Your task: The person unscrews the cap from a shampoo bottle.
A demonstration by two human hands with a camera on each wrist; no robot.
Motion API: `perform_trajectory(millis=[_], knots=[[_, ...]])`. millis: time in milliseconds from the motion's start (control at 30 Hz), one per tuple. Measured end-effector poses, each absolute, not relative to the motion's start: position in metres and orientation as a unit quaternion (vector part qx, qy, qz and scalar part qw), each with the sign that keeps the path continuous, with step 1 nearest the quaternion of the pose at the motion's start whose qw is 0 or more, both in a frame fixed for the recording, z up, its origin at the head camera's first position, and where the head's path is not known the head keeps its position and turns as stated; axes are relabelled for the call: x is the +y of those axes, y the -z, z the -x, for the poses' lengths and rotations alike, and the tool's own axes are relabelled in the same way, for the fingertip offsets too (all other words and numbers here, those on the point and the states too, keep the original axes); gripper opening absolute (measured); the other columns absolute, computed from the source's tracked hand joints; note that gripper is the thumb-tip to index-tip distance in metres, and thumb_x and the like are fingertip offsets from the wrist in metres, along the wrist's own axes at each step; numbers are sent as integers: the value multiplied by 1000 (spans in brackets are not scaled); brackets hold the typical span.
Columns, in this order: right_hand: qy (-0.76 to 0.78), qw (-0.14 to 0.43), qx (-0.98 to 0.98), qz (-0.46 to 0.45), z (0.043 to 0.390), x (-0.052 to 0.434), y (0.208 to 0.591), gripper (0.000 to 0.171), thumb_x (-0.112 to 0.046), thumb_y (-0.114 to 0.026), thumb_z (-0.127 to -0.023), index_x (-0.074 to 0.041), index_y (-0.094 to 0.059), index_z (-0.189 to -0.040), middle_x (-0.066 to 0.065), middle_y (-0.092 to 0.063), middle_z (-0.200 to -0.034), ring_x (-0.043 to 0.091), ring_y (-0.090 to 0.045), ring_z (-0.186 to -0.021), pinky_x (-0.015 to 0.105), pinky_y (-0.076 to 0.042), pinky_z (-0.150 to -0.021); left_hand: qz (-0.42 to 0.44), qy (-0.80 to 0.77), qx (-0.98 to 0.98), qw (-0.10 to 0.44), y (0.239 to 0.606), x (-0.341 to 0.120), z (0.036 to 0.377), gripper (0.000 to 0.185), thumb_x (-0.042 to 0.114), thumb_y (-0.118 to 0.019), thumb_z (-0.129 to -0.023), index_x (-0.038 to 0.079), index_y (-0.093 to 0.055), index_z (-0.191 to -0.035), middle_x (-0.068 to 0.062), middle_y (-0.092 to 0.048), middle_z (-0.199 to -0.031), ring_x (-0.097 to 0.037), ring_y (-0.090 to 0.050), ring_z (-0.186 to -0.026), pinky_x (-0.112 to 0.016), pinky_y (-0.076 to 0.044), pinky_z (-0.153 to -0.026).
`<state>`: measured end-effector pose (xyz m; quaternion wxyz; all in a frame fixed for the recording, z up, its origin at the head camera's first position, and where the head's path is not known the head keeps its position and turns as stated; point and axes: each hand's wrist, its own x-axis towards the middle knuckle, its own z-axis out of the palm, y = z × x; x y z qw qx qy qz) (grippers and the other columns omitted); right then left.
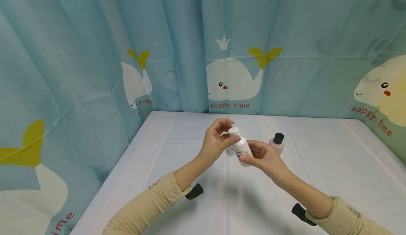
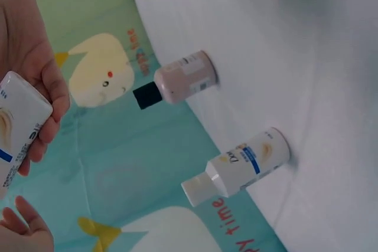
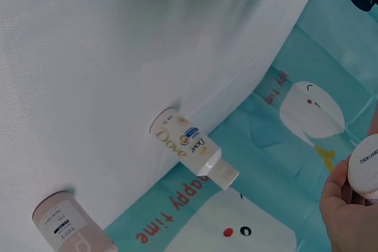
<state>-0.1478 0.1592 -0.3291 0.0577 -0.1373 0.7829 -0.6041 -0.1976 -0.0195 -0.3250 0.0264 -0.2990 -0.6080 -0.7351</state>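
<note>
Both hands are raised above the middle of the white table (image 1: 177,178), and they hold one small white bottle (image 1: 243,152) between them. The right hand (image 1: 265,156) grips the body of this bottle, with the fingers curled around its lower part, so the bottle is tilted with its top toward the left and far side. The left hand (image 1: 217,141) is at the top of the bottle; its thumb and fingers pinch the white cap (image 1: 233,130). If the cap is tight or loose, I cannot tell.

On the table, just behind the hands, a second white bottle (image 2: 247,166) stands upright. It has a blue and gold label and a white cap, and from the head view the hands hide most of it. To the right of it, a little apart, a pale pink bottle (image 1: 277,143) with a black cap stands upright too.

Both arms wear beige sleeves (image 1: 149,203). A light blue curtain (image 1: 95,51) with white whales and the words "happy time" surrounds the table on the left, far and right sides.
</note>
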Motion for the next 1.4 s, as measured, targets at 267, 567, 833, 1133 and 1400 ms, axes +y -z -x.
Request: perform_trajectory(millis=[267, 567, 833, 1133, 1400], knots=[[601, 61, 786, 131, 149, 160, 330, 54, -18, -70, -86, 5, -50, -130, 24, -60, -123, 8, -65, -96, 26, -55, -83, 352, 707, -612, -33, 325, -35, 204, 79, 51, -55, -85, 2, -35, -143, -23, -45, -141, -33, -50, -127, -36, -44, -105], [605, 65, 782, 135, 149, 162, 331, 53, -18, -69, -87, 5, -49, -131, 24, -60, -122, 6, -66, -95, 25, -55, -84, 406, 682, -602, -90, 321, -39, 203, 50, 6, -49, -97, -6, -32, -142, -26, -37, -144, -31, -42, -133, -29, -40, -107], [602, 66, 785, 132, 148, 160, 331, 54, -18, -69, -86, 5, -49, -131, 24, -59, -124, 7, -65, -96, 26, -55, -84, 339, 720, -604, -44, 325, -35, 200, 50, 15, -68, -86, -12, -52, -125, -22, -61, -123, -10, -65, -102, -27, -52, -92], [603, 66, 783, 137, 149, 159, 333, 52, -18, -69, -86, 6, -51, -129, 24, -61, -121, 5, -66, -94, 25, -55, -82, 283, 748, -601, -21, 325, -28, 199, 56, 19, -77, -79, -13, -51, -116, 9, -60, -94, -5, -57, -84, -15, -51, -79], [604, 68, 782, 136, 151, 158, 334, 53, -18, -70, -86, 7, -51, -128, 25, -60, -121, 5, -66, -94, 25, -56, -81, 260, 728, -635, -17, 323, -23, 198, 34, 6, -72, -83, -11, -60, -109, -5, -62, -104, -5, -54, -85, -16, -50, -76]])
